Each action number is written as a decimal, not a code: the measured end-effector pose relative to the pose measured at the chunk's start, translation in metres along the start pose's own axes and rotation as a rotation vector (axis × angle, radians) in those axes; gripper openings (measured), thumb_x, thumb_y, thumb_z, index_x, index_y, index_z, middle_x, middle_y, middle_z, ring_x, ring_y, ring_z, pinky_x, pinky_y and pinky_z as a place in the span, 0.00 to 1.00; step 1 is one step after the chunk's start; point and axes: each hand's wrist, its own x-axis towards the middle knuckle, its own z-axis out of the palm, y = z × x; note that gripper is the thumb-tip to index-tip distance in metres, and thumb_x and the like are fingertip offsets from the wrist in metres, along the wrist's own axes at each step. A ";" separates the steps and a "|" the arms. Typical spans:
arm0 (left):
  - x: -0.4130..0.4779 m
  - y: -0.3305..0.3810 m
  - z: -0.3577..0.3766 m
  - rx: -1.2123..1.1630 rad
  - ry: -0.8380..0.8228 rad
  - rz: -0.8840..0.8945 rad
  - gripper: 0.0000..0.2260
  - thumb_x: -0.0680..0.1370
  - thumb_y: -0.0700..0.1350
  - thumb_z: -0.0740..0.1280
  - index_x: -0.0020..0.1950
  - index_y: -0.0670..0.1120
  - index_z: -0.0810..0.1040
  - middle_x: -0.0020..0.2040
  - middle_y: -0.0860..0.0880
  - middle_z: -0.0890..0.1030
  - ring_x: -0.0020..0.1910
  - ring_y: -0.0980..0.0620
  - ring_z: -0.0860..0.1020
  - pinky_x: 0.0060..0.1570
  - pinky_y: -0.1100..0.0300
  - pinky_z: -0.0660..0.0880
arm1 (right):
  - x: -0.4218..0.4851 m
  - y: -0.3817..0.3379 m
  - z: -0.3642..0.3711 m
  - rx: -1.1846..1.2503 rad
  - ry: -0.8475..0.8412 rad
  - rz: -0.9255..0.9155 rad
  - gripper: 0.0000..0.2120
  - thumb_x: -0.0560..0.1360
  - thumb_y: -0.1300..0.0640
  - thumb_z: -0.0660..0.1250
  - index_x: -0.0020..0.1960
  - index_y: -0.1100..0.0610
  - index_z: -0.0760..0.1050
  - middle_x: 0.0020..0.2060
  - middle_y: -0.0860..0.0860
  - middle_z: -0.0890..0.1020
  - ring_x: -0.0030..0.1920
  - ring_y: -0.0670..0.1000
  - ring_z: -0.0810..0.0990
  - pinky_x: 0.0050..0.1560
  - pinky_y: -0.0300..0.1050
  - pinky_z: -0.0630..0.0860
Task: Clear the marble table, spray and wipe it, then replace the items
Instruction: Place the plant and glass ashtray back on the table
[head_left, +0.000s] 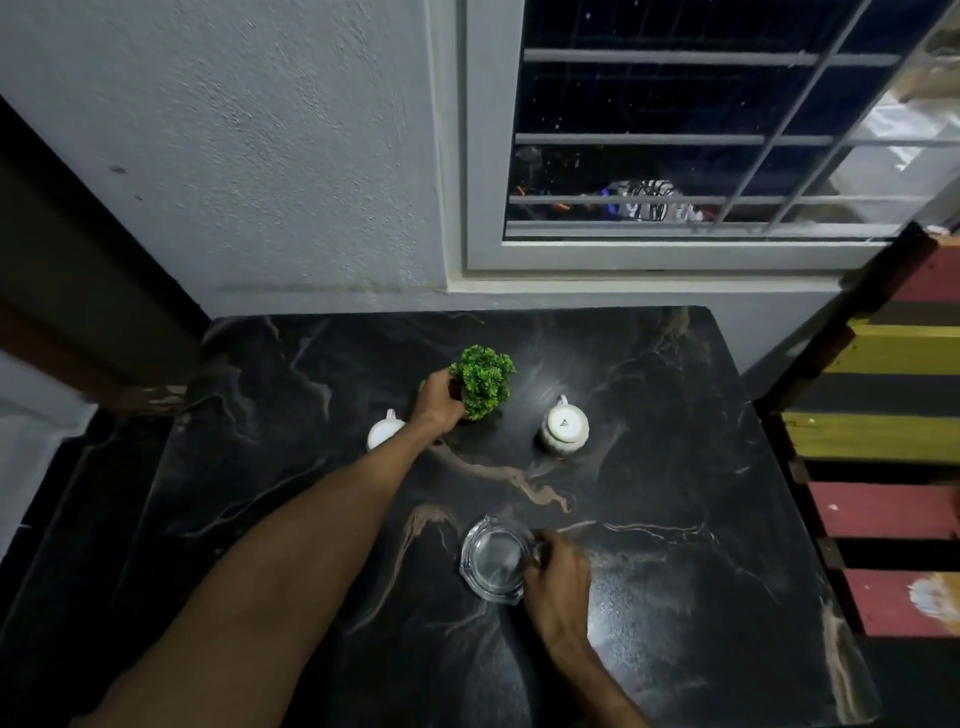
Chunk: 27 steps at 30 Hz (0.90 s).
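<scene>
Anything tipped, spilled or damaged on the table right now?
One oddity: the right white cup lies tipped, its stamped base showing. The plant leans in the left hand. The right hand grips the glass ashtray, which sits flat. No spill shows on the marble table.

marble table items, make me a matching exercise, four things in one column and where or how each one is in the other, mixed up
Things:
1. small green plant
2. glass ashtray
3. white cup with a mark on its base
4. other white cup

Place or state:
A. partly hidden behind the left forearm
B. upside down on the marble table, right of the plant
C. gripped at its pot by the left hand
D. near edge of the table, right hand on its rim

Pairs: 1-C, 2-D, 3-B, 4-A
</scene>
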 end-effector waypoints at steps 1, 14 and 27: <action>-0.001 0.000 0.000 0.001 0.003 -0.003 0.16 0.70 0.35 0.75 0.57 0.38 0.84 0.57 0.39 0.85 0.59 0.44 0.82 0.60 0.48 0.78 | 0.000 -0.001 0.001 0.008 0.000 -0.001 0.15 0.70 0.67 0.64 0.51 0.54 0.82 0.42 0.48 0.84 0.44 0.49 0.81 0.47 0.45 0.79; 0.011 -0.021 0.006 -0.065 -0.025 -0.071 0.26 0.64 0.34 0.79 0.61 0.44 0.80 0.56 0.43 0.85 0.56 0.47 0.83 0.60 0.49 0.80 | 0.004 0.002 -0.007 -0.078 -0.060 -0.077 0.12 0.73 0.54 0.73 0.56 0.52 0.79 0.48 0.48 0.82 0.49 0.51 0.80 0.47 0.40 0.71; -0.114 0.033 -0.063 0.140 0.073 0.077 0.36 0.72 0.30 0.69 0.78 0.48 0.63 0.76 0.43 0.67 0.73 0.42 0.69 0.71 0.47 0.70 | 0.022 -0.054 -0.087 -0.347 -0.038 -0.448 0.20 0.78 0.50 0.66 0.67 0.56 0.72 0.64 0.55 0.74 0.62 0.57 0.74 0.59 0.52 0.76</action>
